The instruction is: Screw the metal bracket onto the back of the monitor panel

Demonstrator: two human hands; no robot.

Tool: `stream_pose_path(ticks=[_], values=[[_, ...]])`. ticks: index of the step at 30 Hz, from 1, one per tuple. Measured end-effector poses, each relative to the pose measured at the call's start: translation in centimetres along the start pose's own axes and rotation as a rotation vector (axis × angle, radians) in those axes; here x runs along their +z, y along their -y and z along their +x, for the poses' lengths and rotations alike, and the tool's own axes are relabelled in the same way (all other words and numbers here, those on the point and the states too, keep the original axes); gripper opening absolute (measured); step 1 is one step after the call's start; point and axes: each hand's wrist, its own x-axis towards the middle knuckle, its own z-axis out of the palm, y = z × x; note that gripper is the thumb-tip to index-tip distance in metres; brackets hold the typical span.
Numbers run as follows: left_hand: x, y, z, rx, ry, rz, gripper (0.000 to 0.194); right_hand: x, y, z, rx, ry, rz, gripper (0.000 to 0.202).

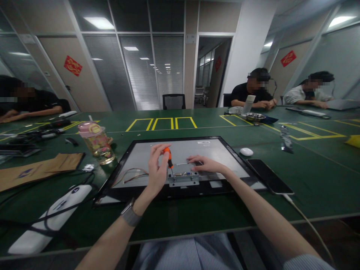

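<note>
My left hand (158,167) is closed around an orange and black screwdriver (169,157), held nearly upright. Its shaft points down at the left end of a metal bracket (184,180) that carries several ports, one of them blue. The bracket sits along the near side of a flat display panel (140,152), grey-backed with a black frame, lying on the table. Fingers of my right hand (206,164) are stretched apart and rest on the panel just behind the bracket's right end. Thin wires (131,176) lie on the panel to the left.
A drink bottle (97,144), a brown paper bag (42,169) and a white power strip (53,221) with dark cables are on the left. To the right lie a white earbud case (246,152) and a plugged-in phone (269,176). Other people sit around the green table (208,221).
</note>
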Motion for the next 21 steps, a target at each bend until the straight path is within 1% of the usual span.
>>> stream_pose_path(ticks=[3,5,10,15,17,19,21], values=[[-0.06,-0.03,-0.03,-0.03,0.028,-0.06,0.028,0.0,-0.12,0.01,0.001,-0.006,0.004,0.052],[-0.02,0.01,-0.05,-0.032,0.035,-0.057,0.026,0.01,-0.21,0.05,0.0,-0.004,0.009,0.052],[0.12,0.03,-0.04,0.018,0.006,-0.001,0.02,0.01,-0.15,0.09,-0.02,0.002,0.01,0.052],[0.09,-0.01,-0.22,-0.051,0.049,-0.128,0.029,0.03,0.22,-0.01,0.0,-0.004,0.017,0.056],[0.07,0.07,-0.27,-0.072,0.054,-0.149,0.029,0.04,0.33,-0.03,0.005,-0.003,0.017,0.056],[0.06,0.16,-0.24,-0.057,0.06,-0.114,0.027,0.05,0.35,-0.01,0.002,-0.001,0.013,0.056],[0.03,0.2,-0.15,-0.009,0.052,-0.049,0.024,0.05,0.27,0.04,-0.004,-0.001,0.007,0.055]])
